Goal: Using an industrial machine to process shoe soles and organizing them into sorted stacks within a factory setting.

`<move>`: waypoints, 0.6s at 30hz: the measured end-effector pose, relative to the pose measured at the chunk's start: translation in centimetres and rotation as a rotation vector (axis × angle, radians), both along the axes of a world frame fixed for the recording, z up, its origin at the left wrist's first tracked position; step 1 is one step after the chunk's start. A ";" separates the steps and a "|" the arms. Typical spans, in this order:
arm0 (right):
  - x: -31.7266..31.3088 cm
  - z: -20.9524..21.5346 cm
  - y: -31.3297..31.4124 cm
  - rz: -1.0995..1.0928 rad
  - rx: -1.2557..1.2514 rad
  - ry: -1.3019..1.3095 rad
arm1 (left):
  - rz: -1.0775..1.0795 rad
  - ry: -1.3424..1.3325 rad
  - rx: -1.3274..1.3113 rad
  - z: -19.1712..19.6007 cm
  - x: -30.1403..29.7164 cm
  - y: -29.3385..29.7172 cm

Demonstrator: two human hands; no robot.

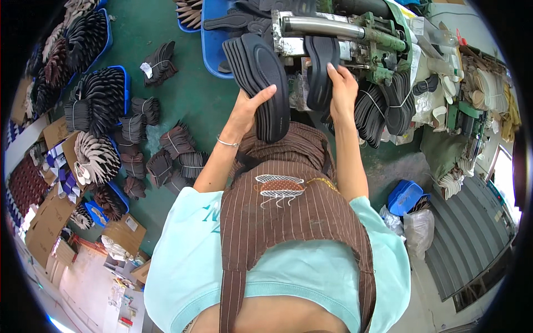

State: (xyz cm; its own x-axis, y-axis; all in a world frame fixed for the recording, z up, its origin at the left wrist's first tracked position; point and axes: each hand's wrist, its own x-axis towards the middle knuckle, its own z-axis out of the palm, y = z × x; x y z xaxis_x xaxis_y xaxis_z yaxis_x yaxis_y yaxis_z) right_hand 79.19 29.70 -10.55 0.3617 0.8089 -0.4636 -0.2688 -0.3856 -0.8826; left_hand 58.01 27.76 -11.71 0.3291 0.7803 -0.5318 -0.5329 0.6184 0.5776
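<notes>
My left hand [245, 115] is closed around a fanned stack of black insoles [260, 75], with the thumb lying across the top one. To its right, my right hand [342, 91] grips another black insole [320, 75] by its right edge. Whether more than one insole is in that grip, I cannot tell. The far end of this insole lies at the front of a green machine [383, 44], just below its shiny metal roller [322, 26]. Both hands are over my lap, in front of a brown striped apron [300, 222].
A blue bin [210, 47] with loose black insoles stands beyond the left stack. Tied bundles of insoles [176, 140] and filled blue crates [119, 83] cover the floor at left. More tied bundles [398, 102] hang close to my right forearm. A blue container [405, 197] sits at right.
</notes>
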 end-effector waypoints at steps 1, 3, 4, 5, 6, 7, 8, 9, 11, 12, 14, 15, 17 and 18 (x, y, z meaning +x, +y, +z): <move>-0.7 0.3 0.6 0.064 -0.068 0.006 | 0.025 0.009 0.017 0.4 0.1 0.1; -3.7 1.3 -1.3 0.248 -0.037 0.000 | -0.006 0.091 0.088 0.7 0.4 0.0; -4.6 1.2 -2.8 0.318 -0.057 0.016 | -0.042 0.169 0.155 0.8 0.5 -0.1; -4.9 0.0 -4.4 0.243 0.009 -0.103 | 0.021 0.253 0.242 1.3 0.8 -0.1; -3.9 -1.0 -5.1 0.150 -0.059 0.040 | 0.028 0.258 0.242 1.1 0.5 -0.1; -2.4 -1.5 -5.1 0.007 -0.050 0.065 | 0.023 0.267 0.229 0.8 0.3 -0.2; -1.0 -2.1 -4.4 -0.136 -0.042 0.089 | 0.019 0.275 0.216 0.6 0.1 -0.3; 0.7 -2.3 -3.2 -0.136 -0.058 0.022 | 0.028 0.179 0.127 0.9 0.2 -0.3; 0.1 -1.5 -2.3 0.011 -0.087 0.046 | 0.001 0.116 0.077 1.8 0.4 -0.3; -1.5 -0.7 -2.2 0.111 -0.160 0.117 | -0.014 0.054 0.037 1.8 0.6 -0.1; -4.2 0.0 -4.2 0.295 -0.311 0.350 | -0.019 0.085 0.128 1.5 1.1 -0.2; -4.5 0.1 -4.8 0.218 -0.225 0.278 | -0.021 0.109 0.161 2.1 1.3 -0.4; -4.2 0.4 -4.4 0.031 -0.085 0.183 | -0.052 0.122 0.248 1.0 0.8 -0.8; -2.9 0.6 -3.4 -0.085 -0.033 0.155 | -0.054 0.119 0.246 0.2 0.2 -0.9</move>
